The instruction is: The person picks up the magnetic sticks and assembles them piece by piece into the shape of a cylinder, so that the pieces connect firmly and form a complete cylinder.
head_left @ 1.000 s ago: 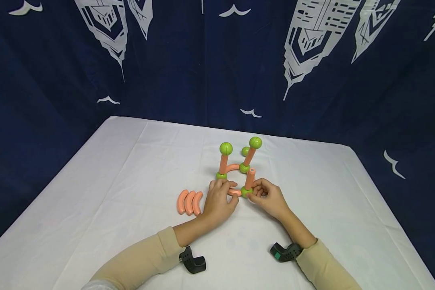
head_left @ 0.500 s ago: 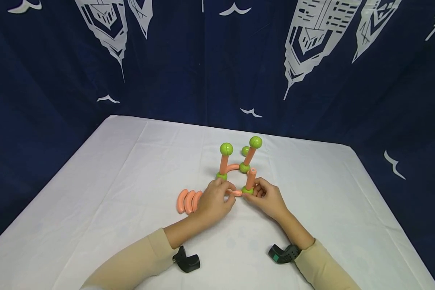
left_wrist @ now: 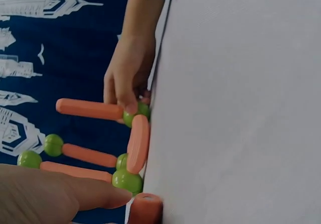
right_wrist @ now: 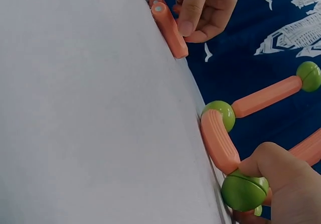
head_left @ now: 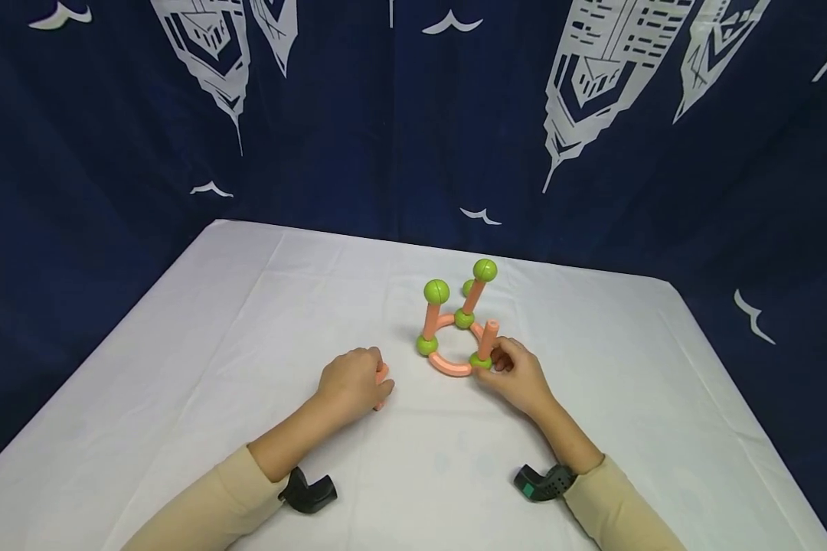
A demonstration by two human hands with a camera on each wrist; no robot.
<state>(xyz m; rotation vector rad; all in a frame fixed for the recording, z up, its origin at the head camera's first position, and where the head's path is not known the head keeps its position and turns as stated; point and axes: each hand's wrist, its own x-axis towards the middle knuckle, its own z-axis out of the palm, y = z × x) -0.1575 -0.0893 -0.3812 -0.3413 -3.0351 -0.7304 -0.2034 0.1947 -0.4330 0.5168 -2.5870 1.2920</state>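
My right hand (head_left: pixel 520 379) pinches a green ball (right_wrist: pixel 246 191) at the near right corner of a ring of curved orange sticks (head_left: pixel 449 367) and green balls. A straight orange stick (head_left: pixel 488 339) stands up from that ball with its top end bare. Two other posts on the ring carry green balls (head_left: pixel 436 291) on top. Off to the left, my left hand (head_left: pixel 348 386) is over the loose curved orange sticks (right_wrist: pixel 169 30), its fingers bent and thumb tip right at one of them; I cannot tell whether it grips that stick. The hand hides most of them from the head view.
A loose green ball (head_left: pixel 468 288) lies behind the ring. White cloth covers the table (head_left: pixel 262 306), and a dark blue curtain (head_left: pixel 351 138) with white drawings hangs past its far edge.
My left hand has left the ring and moved left to the loose curved sticks. The right hand stays on its ball, which has shifted slightly right with its post.
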